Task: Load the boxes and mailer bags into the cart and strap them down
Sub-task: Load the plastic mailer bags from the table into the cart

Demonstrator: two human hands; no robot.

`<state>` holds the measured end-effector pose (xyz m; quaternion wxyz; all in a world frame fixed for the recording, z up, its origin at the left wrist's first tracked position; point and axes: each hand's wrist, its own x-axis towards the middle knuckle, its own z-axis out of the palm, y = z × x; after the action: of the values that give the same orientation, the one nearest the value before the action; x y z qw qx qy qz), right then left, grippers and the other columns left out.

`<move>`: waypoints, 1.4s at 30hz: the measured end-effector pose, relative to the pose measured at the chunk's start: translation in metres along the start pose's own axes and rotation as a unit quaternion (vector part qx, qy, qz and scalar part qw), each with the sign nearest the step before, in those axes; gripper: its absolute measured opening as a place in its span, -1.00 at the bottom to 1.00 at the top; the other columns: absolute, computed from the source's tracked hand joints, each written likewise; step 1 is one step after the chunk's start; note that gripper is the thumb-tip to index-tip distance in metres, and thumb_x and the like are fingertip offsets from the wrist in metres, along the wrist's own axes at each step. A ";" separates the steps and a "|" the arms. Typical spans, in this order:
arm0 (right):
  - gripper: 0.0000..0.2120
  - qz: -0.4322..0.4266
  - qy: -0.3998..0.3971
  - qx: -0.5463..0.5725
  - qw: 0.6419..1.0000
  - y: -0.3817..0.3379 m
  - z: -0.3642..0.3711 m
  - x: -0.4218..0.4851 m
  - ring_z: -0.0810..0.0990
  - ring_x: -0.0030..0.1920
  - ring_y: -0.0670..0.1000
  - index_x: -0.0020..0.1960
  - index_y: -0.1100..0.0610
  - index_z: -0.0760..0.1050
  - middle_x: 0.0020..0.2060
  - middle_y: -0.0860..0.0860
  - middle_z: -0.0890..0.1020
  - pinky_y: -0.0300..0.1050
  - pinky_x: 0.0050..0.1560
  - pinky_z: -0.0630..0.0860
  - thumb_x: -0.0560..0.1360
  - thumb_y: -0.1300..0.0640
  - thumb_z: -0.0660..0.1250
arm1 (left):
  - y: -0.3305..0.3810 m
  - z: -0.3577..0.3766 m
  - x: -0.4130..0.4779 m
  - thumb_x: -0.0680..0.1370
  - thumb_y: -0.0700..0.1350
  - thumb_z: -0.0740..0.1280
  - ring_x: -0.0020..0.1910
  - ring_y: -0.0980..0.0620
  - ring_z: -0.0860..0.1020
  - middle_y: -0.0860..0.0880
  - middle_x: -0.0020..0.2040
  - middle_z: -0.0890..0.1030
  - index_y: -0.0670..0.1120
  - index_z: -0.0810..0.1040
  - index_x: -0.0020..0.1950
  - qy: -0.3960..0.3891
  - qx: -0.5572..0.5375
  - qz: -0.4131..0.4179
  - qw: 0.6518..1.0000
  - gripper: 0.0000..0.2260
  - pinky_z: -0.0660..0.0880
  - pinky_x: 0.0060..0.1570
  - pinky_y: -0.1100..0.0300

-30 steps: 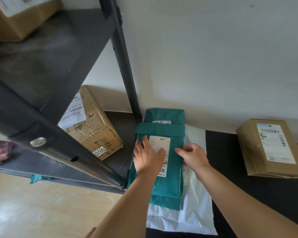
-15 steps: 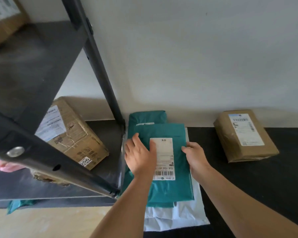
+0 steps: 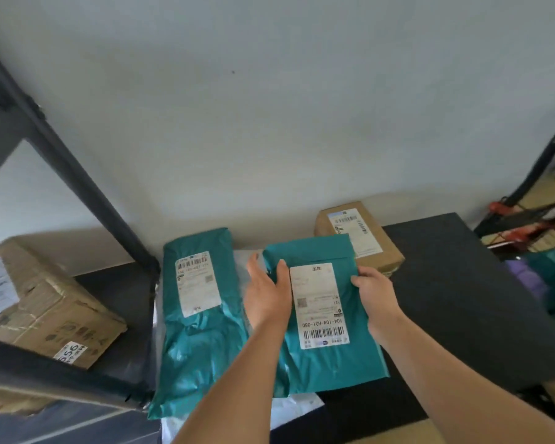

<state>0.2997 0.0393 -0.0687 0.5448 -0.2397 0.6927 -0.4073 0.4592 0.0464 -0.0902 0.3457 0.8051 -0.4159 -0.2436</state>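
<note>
Grips labelled teal mailer bag [image 3: 329, 360] by both side edges, left hand [image 3: 266, 296] and right hand [image 3: 374, 293] curled round it, over black tabletop [image 3: 462, 299] | alongside: second teal mailer bag [image 3: 202, 331] flat on white mailer [image 3: 297, 408] | behind: small cardboard box [image 3: 362, 238] | on left shelf [image 3: 122, 302]: large cardboard box [image 3: 52, 312]

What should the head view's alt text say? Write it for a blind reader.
A person's left hand and right hand grip a teal mailer bag by its sides over a black table. A second teal mailer bag lies to its left on a white mailer bag; a cardboard box sits behind it.
</note>
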 end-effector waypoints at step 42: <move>-0.94 0.023 0.235 0.111 0.965 0.055 -0.584 0.059 0.69 -0.40 0.00 -0.05 0.04 0.57 -0.32 -0.02 0.71 -0.15 -0.39 0.53 0.55 0.17 0.35 | 0.264 0.384 -0.369 0.47 -0.24 0.41 -0.09 0.01 0.64 -0.02 0.01 0.64 -0.06 0.48 0.22 -0.406 -0.205 -0.057 0.888 -0.65 0.58 -0.25 0.16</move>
<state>-0.2665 0.2008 -0.1039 0.3995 -0.0594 0.7568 -0.5139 -0.1316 0.1098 -0.0984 0.2896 0.5690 -0.4141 -0.6487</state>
